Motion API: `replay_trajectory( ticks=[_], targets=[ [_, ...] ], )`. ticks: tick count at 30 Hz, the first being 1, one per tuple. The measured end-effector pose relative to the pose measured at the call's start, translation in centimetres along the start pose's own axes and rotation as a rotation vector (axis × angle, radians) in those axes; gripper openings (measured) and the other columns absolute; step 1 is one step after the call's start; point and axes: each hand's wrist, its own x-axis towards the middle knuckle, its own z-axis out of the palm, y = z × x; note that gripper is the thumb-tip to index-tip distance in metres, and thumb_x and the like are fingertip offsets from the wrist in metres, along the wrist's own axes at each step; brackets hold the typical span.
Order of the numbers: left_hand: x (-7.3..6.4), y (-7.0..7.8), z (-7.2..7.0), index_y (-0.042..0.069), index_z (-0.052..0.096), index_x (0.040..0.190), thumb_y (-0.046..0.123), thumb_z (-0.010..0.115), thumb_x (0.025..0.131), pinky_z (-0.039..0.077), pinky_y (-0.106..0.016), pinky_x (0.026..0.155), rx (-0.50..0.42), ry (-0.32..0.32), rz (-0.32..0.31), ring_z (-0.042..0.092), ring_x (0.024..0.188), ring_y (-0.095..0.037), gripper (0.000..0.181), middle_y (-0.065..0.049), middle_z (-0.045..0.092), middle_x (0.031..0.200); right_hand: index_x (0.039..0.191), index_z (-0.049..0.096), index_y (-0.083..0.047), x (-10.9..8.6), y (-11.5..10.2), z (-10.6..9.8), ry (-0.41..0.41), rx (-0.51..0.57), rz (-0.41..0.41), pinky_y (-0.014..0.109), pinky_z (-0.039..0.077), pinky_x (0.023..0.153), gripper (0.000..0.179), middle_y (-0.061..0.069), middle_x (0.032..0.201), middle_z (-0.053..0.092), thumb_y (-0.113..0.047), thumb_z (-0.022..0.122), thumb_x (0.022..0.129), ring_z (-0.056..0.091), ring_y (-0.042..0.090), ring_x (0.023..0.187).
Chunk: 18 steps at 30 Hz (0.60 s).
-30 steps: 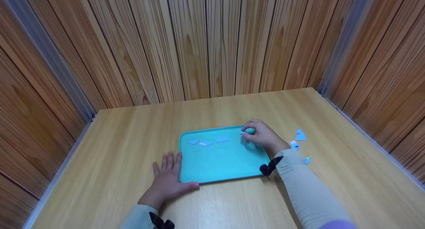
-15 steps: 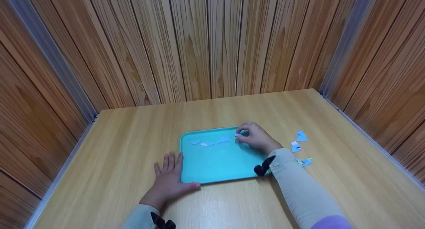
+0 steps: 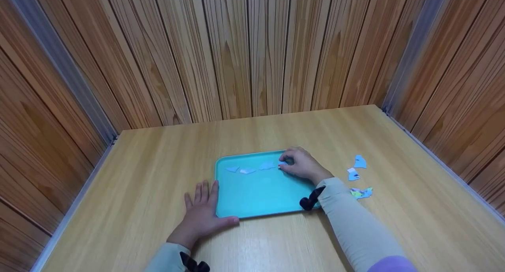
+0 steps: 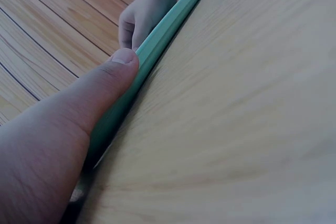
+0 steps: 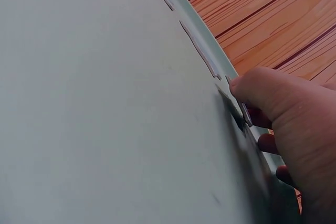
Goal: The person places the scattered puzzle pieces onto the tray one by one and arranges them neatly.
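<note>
Right hand (image 3: 303, 165) pinching blue piece (image 3: 282, 163) between fingers, left hand (image 3: 202, 217) with fingers spread wide, touching turquoise tray (image 3: 256, 197)

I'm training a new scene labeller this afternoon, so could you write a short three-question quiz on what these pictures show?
1. How many flat pieces lie in the turquoise tray, not counting the held piece that the right hand pinches?

2. True or false: the left hand is pinching a piece too.

3. Where are the loose pieces on the wooden table?
A) Left of the tray
B) Right of the tray
C) Between the tray and the back wall

Key:
1. Three.
2. False; its fingers are spread at the tray's near-left corner.
3. B.
</note>
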Motion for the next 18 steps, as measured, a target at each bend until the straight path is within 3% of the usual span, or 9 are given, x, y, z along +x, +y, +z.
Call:
replay_trajectory(
  ticks=[10, 18],
  targets=[
    [0.14, -0.09, 0.29, 0.013, 0.005, 0.164, 0.091, 0.058, 0.069, -0.017, -0.070, 0.111, 0.020, 0.022, 0.002, -0.013, 0.153, -0.042, 0.134, -0.024, -0.005, 0.167, 0.110, 0.074, -0.014, 0.03, 0.19, 0.40, 0.026, -0.064, -0.019, 0.048, 0.042, 0.106, 0.021, 0.006, 0.123, 0.063, -0.028, 0.072, 0.095, 0.051, 0.028, 0.121],
    [0.26, -0.13, 0.19, 0.013, 0.005, 0.164, 0.091, 0.058, 0.070, -0.017, -0.069, 0.112, 0.018, 0.024, 0.007, -0.013, 0.153, -0.042, 0.133, -0.024, -0.005, 0.167, 0.110, 0.074, -0.016, 0.04, 0.18, 0.47, 0.047, -0.065, 0.033, 0.048, 0.041, 0.108, 0.022, 0.004, 0.125, 0.061, -0.031, 0.072, 0.095, 0.050, 0.027, 0.122]
  ],
)
